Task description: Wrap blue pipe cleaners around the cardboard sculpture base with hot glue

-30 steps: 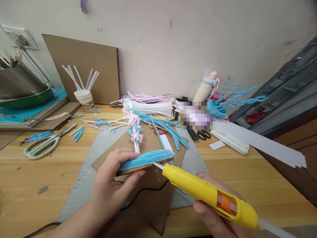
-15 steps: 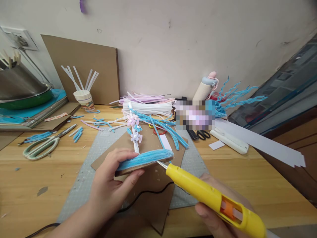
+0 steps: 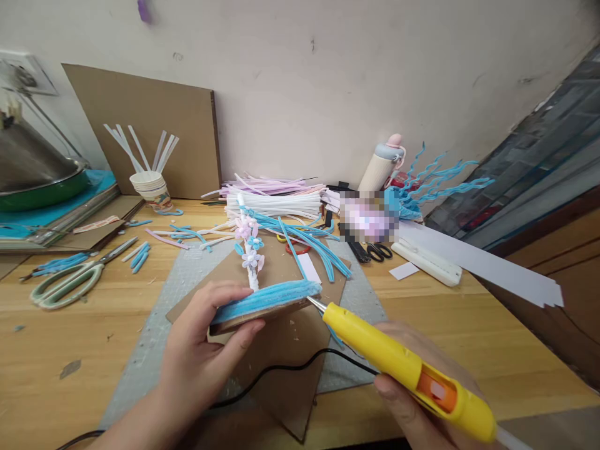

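Observation:
My left hand point(image 3: 206, 340) pinches a cardboard base point(image 3: 234, 324) between thumb and fingers, holding it raised and slightly tilted. Blue pipe cleaners point(image 3: 274, 296) cover its top. From the base rises a white wrapped stem point(image 3: 254, 279) with small pink, blue and lilac flowers point(image 3: 250, 258). In my right hand point(image 3: 412, 400) is a yellow hot glue gun point(image 3: 375, 337), a glue stick in its back end. The metal nozzle point(image 3: 317, 304) meets the edge of the base near its right end, just under the blue pipe cleaners. Some fingers of my right hand are hidden behind the gun.
Below lie a cardboard sheet point(image 3: 281, 375) and a grey cutting mat point(image 3: 140, 350). A black cord point(image 3: 290, 367) crosses the cardboard. Scissors point(image 3: 70, 284) lie left, near a paper cup point(image 3: 150, 189) of glue sticks. Pipe-cleaner bundles point(image 3: 276, 204), a bottle point(image 3: 379, 167) and a white power strip point(image 3: 427, 262) stand or lie farther back.
The glue gun's nozzle has slid rightward along the base's edge, from near its middle towards the right end. My left hand keeps its hold, and the whole view has shifted slightly.

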{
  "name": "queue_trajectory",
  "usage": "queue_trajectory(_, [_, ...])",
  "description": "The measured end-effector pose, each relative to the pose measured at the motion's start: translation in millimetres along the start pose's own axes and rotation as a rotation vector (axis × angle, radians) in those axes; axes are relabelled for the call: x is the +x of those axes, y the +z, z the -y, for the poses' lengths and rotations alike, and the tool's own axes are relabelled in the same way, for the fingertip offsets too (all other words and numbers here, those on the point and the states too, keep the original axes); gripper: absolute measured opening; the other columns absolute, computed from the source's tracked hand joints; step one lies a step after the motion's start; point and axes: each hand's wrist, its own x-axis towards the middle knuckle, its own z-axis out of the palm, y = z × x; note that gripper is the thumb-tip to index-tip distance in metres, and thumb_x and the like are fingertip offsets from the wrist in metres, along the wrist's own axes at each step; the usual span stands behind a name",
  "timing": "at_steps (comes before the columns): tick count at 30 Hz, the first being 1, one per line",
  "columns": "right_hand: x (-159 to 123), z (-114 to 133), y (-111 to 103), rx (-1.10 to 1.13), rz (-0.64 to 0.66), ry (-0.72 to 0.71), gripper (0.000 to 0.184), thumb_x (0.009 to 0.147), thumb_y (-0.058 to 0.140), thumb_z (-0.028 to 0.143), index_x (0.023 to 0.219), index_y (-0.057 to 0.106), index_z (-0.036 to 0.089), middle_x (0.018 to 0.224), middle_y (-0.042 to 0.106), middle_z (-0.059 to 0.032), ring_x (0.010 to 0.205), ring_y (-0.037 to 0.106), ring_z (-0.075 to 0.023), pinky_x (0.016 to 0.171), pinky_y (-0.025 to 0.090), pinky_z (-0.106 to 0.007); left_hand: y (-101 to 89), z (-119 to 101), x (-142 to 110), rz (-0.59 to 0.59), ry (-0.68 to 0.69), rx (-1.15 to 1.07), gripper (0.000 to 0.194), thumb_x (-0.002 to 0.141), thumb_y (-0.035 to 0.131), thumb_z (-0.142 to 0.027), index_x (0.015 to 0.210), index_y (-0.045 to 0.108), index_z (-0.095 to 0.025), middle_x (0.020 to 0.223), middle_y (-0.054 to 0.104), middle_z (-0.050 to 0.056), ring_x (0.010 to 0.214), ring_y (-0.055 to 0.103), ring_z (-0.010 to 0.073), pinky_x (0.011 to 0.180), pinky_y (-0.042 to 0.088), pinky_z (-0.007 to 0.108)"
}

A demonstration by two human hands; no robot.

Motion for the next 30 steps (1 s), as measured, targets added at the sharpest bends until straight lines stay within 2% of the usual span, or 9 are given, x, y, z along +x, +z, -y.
queue_trajectory(4, [-2,-8,0,0.053,0.104,-0.032,0.017,0.086,0.058,0.019,0.100,0.058,0.029,0.093,0.073,-0.0037,0.085,0.072,-0.0242,0.066,0.061,-0.028,-0.2,4,-2,-0.007,-0.011,0.009,0.027,0.084,0.066,-0.025,0.111,0.059,-0.028,0.100,0.066,0.000,0.095,0.065,0.0170,0.080,0.056,0.028])
queue_trajectory(14, [-6,-8,6,0.177,0.076,0.085,0.013,0.088,0.056,0.019,0.094,0.056,0.031,0.088,0.069,0.0000,0.083,0.070,-0.0204,0.067,0.058,-0.024,-1.0,7,-3,-0.007,-0.042,0.010,0.028,0.084,0.066,-0.027,0.111,0.059,-0.030,0.104,0.065,0.000,0.098,0.065,0.0169,0.080,0.057,0.026])
queue_trajectory(21, [-4,-7,2,0.263,0.130,0.162,0.008,0.090,0.058,0.025,0.083,0.059,0.026,0.073,0.065,0.0013,0.063,0.065,-0.0153,0.061,0.056,-0.023,-1.9,7,-1,-0.016,-0.027,0.054,0.030,0.086,0.065,-0.025,0.115,0.057,-0.029,0.106,0.064,0.000,0.100,0.064,0.0163,0.085,0.055,0.027])
queue_trajectory(23, [-10,-9,2,0.310,0.097,0.230,0.012,0.091,0.057,0.030,0.081,0.062,0.026,0.073,0.067,0.0002,0.064,0.066,-0.0163,0.060,0.056,-0.024,-3.3,5,1,-0.005,-0.014,0.071,0.033,0.087,0.064,-0.024,0.119,0.056,-0.028,0.109,0.063,0.001,0.103,0.063,0.0176,0.086,0.055,0.028])
queue_trajectory(27, [-17,-15,9,0.321,-0.011,0.458,0.024,0.091,0.058,0.043,0.087,0.070,0.023,0.071,0.070,-0.0022,0.062,0.067,-0.0184,0.057,0.056,-0.026,-9.6,-2,6,-0.003,0.054,0.124,0.040,0.085,0.065,-0.024,0.124,0.054,-0.028,0.116,0.060,0.004,0.111,0.059,0.0216,0.091,0.053,0.035])
queue_trajectory(30, [-11,-16,16,0.286,-0.065,0.485,0.029,0.091,0.058,0.046,0.094,0.072,0.020,0.064,0.066,-0.0013,0.054,0.062,-0.0168,0.052,0.053,-0.026,-14.1,-18,8,-0.127,0.147,0.225,0.045,0.081,0.070,-0.024,0.123,0.055,-0.027,0.120,0.058,0.007,0.113,0.058,0.0261,0.100,0.046,0.046])
